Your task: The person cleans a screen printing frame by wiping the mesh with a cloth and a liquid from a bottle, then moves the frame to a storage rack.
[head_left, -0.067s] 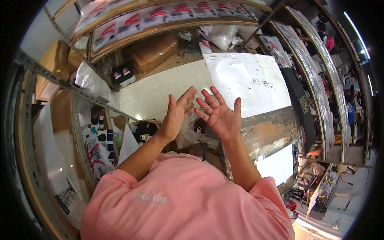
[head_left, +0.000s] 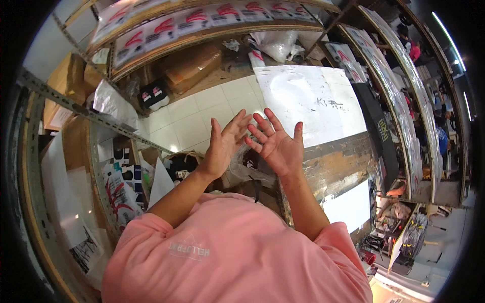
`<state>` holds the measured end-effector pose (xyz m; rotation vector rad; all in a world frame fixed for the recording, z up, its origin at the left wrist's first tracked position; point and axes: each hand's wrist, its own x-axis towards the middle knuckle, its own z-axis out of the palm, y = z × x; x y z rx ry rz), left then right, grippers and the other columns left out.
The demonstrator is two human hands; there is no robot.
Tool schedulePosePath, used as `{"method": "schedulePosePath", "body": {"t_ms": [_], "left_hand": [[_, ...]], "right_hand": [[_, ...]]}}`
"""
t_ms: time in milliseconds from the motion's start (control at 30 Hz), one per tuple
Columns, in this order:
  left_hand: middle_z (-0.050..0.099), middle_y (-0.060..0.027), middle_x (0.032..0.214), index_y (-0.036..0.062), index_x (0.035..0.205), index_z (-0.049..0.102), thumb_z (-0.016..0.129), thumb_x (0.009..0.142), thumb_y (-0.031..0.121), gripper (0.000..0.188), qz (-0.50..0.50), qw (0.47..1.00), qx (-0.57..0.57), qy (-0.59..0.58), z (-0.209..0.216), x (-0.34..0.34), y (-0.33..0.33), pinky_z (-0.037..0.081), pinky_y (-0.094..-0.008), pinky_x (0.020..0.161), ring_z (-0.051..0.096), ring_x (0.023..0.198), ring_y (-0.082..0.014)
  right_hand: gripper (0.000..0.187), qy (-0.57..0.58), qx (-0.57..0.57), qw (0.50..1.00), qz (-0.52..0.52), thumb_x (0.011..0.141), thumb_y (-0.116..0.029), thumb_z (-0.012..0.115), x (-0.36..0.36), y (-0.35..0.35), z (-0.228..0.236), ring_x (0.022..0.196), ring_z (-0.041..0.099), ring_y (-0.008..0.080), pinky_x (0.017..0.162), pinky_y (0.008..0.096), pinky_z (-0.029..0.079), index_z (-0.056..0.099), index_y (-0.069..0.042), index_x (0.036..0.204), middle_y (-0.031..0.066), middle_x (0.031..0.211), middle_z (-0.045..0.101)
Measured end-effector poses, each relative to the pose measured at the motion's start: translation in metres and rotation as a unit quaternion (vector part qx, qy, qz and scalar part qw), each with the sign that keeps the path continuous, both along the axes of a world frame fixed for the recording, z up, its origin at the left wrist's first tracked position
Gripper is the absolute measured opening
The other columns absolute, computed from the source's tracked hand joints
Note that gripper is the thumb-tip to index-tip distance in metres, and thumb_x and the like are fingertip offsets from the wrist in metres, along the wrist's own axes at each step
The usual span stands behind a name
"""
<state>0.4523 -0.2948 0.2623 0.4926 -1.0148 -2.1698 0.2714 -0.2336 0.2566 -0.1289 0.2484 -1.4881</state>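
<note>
Both my hands are raised in front of me, palms turned inward and up, with nothing in them. My left hand (head_left: 225, 146) has its thumb up and its fingers stretched out, lying close to one another. Beside it, my right hand (head_left: 277, 146) shows its palm with fingers spread. The fingertips of the two hands come near each other. Below and between them is a clear plastic bag (head_left: 241, 169). Right of my right hand lies a large white sheet (head_left: 308, 103) with dark marks, on a worn wooden table (head_left: 336, 164).
A smaller white sheet (head_left: 348, 208) lies nearer on the table. A metal-framed shelf (head_left: 101, 118) stands left, with a cardboard box (head_left: 68, 91). Racks of printed sheets (head_left: 197, 22) run along the back and right. Black caps (head_left: 154, 96) sit beyond the tiled floor (head_left: 184, 113). Tools (head_left: 417, 235) hang at right.
The whole view has shifted very slightly. My hands keep almost the same raised pose, still holding nothing.
</note>
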Motion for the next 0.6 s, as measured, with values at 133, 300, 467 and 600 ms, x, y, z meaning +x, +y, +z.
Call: {"method": "schedulePosePath", "body": {"t_ms": [133, 300, 467, 600], "left_hand": [[0.052, -0.0048, 0.127, 0.0009, 0.154, 0.032, 0.015, 0.092, 0.085, 0.105, -0.092, 0.978, 0.133, 0.133, -0.008, -0.036, 0.003, 0.033, -0.0331, 0.110, 0.048, 0.115, -0.0163], [0.055, -0.0073, 0.126, 0.0019, 0.149, 0.038, 0.017, 0.092, 0.085, 0.103, -0.092, 0.984, 0.145, 0.045, -0.022, -0.071, 0.011, 0.033, -0.0345, 0.111, 0.050, 0.117, -0.0191], [0.010, -0.0145, 0.168, 0.0001, 0.161, 0.009, 0.026, 0.098, 0.075, 0.100, -0.079, 0.993, -0.084, -0.039, -0.022, -0.102, 0.035, 0.008, -0.0446, 0.124, 0.006, 0.155, -0.0273], [0.013, -0.0173, 0.168, 0.0125, 0.162, 0.019, 0.041, 0.102, 0.060, 0.080, -0.103, 0.793, -0.594, -0.087, 0.004, -0.130, 0.059, 0.007, -0.0555, 0.123, 0.005, 0.156, -0.0386]], "right_hand": [[0.095, 0.089, -0.011, 0.996, 0.000, 0.096, -0.078, 0.023, -0.023, 0.002, -0.019, 0.125, 0.057, 0.0341, 0.110, 0.0502, 0.041, 0.043, 0.002, 0.144, 0.0224, 0.140, 0.055], [0.094, 0.601, -0.018, 0.795, -0.078, 0.097, -0.078, 0.023, -0.027, 0.038, -0.025, 0.129, 0.053, 0.0348, 0.113, 0.0463, 0.037, 0.040, -0.001, 0.149, 0.0206, 0.144, 0.052], [0.099, 0.607, 0.005, 0.790, -0.085, 0.092, -0.082, 0.028, -0.032, 0.065, -0.045, 0.145, 0.030, 0.0372, 0.118, 0.0535, 0.025, 0.018, -0.009, 0.158, 0.0191, 0.159, 0.027], [0.108, 0.331, 0.114, 0.936, -0.021, 0.087, -0.087, 0.031, -0.041, 0.056, -0.067, 0.154, 0.017, 0.0377, 0.121, 0.0611, 0.019, 0.006, -0.015, 0.163, 0.0177, 0.168, 0.013]]}}
